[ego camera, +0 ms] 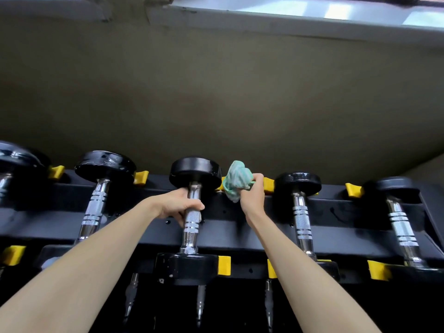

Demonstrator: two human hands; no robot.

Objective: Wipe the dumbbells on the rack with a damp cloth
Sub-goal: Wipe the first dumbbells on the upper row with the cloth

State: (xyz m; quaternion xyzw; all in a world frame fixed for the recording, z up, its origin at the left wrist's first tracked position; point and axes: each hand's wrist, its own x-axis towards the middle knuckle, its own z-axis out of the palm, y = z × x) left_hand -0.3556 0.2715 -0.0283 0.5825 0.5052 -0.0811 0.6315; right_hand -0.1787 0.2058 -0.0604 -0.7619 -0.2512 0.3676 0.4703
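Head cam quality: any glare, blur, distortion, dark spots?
Head view: wide-angle bows the rack; window at top is blown out; glare streaks on the chrome handle gripped by the left hand; far-right dumbbell looks soft; cloth in the right hand is fairly sharp; lower tier sits in deep shadow.

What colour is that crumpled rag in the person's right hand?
Pale green with white stripes, on the bunched cloth gripped by the right hand; head view.
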